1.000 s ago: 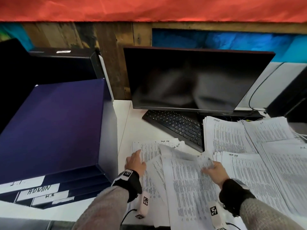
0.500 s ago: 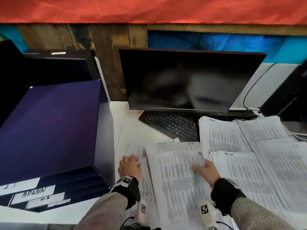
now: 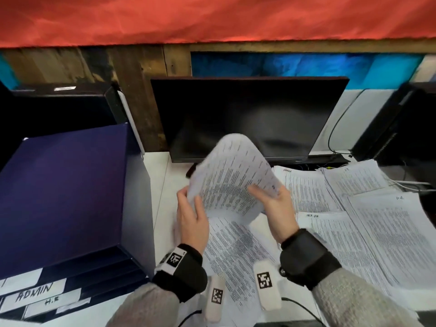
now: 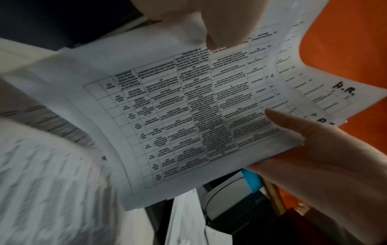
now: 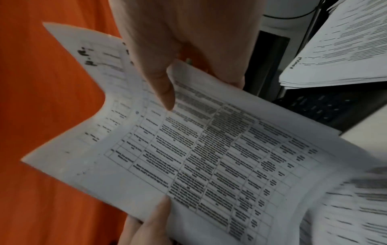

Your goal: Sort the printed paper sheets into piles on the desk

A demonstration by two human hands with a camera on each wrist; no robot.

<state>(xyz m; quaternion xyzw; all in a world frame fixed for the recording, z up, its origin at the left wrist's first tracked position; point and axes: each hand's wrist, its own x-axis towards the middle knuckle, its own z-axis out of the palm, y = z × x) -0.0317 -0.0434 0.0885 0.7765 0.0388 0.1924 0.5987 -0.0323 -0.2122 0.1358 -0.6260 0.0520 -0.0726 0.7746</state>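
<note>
A bundle of printed table sheets [image 3: 231, 175] hangs curled in the air in front of the monitor. My left hand [image 3: 191, 208] pinches its left edge and my right hand [image 3: 271, 199] grips its right edge, thumb on the printed face. In the left wrist view the sheets [image 4: 188, 107] carry a handwritten "H.R." [image 4: 343, 87] at a corner. The right wrist view shows the sheets [image 5: 209, 157] with my right thumb [image 5: 163, 92] on top. Loose sheets [image 3: 236, 251] lie on the desk under my hands. Sorted piles [image 3: 306, 190] [image 3: 354, 178] [image 3: 389, 223] [image 3: 342, 246] cover the right side.
A dark blue stack of file trays [image 3: 70, 197] with labels reading ADMIN and H.R. stands at the left. Behind the sheets is a black monitor [image 3: 247, 114], with a keyboard corner [image 3: 190, 172] showing below it. A cable [image 3: 335, 128] runs at the back right. White desk [image 3: 162, 185] shows between trays and papers.
Both hands lay on the loose sheets on the desk before. Now they have taken up a bundle, raised it off the desk, and it curls in front of the monitor.
</note>
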